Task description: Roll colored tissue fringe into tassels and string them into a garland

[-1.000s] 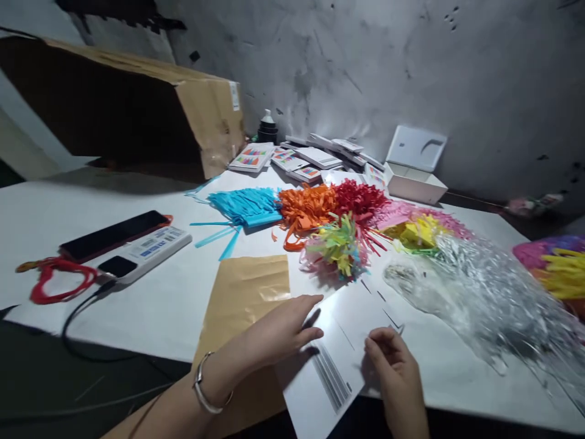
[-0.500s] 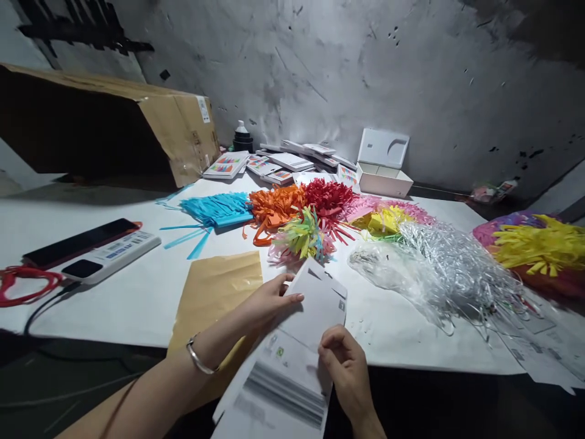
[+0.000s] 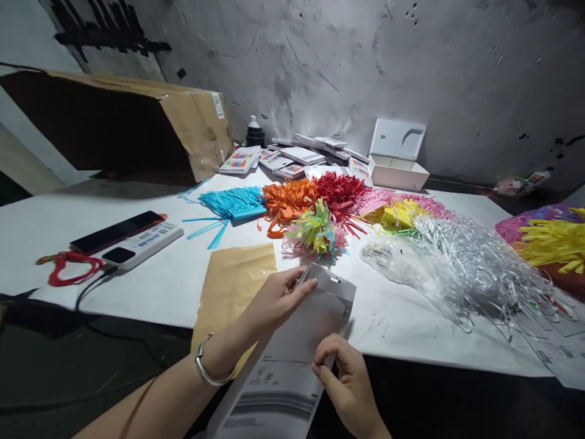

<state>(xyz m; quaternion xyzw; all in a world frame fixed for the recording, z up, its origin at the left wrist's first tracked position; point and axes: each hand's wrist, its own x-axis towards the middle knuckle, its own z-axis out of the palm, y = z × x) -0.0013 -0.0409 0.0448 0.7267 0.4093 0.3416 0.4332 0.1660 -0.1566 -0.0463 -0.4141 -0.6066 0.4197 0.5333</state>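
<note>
My left hand (image 3: 284,299), with a silver bangle on the wrist, grips the upper left edge of a white printed cardboard box (image 3: 297,353) with a hanging slot at its top. Over the box's right edge is my right hand (image 3: 340,372), its thumb and index finger curled together; whether they pinch the edge is hard to make out. A brown paper envelope (image 3: 237,274) lies partly under my left forearm. Just beyond the box rests a multicoloured bunch of paper fringe (image 3: 317,228).
Blue (image 3: 233,202), orange (image 3: 290,200) and red fringes (image 3: 340,192) lie across the table (image 3: 150,292). Silver tinsel (image 3: 475,262) is at right. A phone (image 3: 119,230) and power strip (image 3: 146,244) lie left. Behind are flat boxes (image 3: 301,155) and a large carton (image 3: 196,128).
The view has swung slightly left, so the table items appear further right. The box's top flap now looks folded together at the slot, with my left hand at its edge.
</note>
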